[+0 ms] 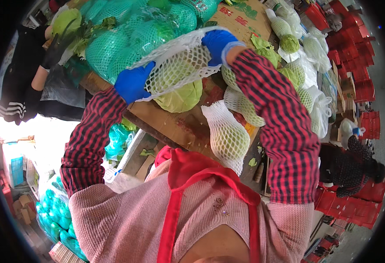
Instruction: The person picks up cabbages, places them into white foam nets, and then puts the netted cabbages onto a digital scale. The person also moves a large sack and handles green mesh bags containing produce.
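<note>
A white foam net sleeve point(166, 67) is stretched wide between my two blue-gloved hands. My left hand point(133, 82) grips its left edge, and my right hand point(218, 46) has hold of the far right edge. Behind and below the mesh sits a pale green cabbage point(182, 97), its near part bare and the rest seen through the holes. It rests on a cardboard-covered table point(159, 120). Nearer my body lies another cabbage in a white foam net point(230, 139), its sleeve end pointing away from me. More netted cabbages point(241, 102) lie beside my right forearm.
Green-netted cabbages in clear plastic point(130, 42) are heaped at the far left. A co-worker's dark-gloved hand point(56, 51) is near a cabbage point(67, 22) there. Bagged and netted cabbages point(306, 72) line the right side. Red crates point(353, 49) are stacked beyond; another person point(350, 164) is at right.
</note>
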A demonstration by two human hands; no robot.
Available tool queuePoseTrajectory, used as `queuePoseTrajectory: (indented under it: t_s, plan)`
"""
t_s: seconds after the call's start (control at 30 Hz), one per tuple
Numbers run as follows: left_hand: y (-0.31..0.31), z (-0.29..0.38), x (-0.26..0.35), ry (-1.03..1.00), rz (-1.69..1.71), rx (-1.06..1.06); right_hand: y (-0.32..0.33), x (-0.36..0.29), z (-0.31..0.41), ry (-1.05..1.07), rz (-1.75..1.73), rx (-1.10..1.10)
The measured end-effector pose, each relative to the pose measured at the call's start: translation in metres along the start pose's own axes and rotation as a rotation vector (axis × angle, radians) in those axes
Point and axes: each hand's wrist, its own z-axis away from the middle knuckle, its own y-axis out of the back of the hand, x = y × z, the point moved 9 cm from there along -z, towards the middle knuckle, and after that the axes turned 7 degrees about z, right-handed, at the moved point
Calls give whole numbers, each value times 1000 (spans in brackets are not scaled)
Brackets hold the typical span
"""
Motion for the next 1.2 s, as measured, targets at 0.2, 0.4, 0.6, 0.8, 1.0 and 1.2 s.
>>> queuePoseTrajectory:
  t_s: [0.2, 0.4, 0.6, 0.8, 1.0, 1.2]
  plan:
    - [-37, 4, -8, -69, 53, 108, -75, -55, -14, 430, -769, -242]
    - [-57, 67, 16, 70, 373, -53, -82, -85, 56, 351, -1009, -193]
    - [-46, 125, 75, -51, 628, -7, -75, -105, 115, 189, -1366, 53]
    - [-87, 119, 22, 130, 1423, 48, -80, -109, 108, -111, -1432, 334]
    - [-106, 121, 12, 285, 1680, -22, -55, -142, 146, -42, -1078, 542]
    - [-24, 126, 36, -173, 698, 449, -81, -145, 169, -132, -1795, 379]
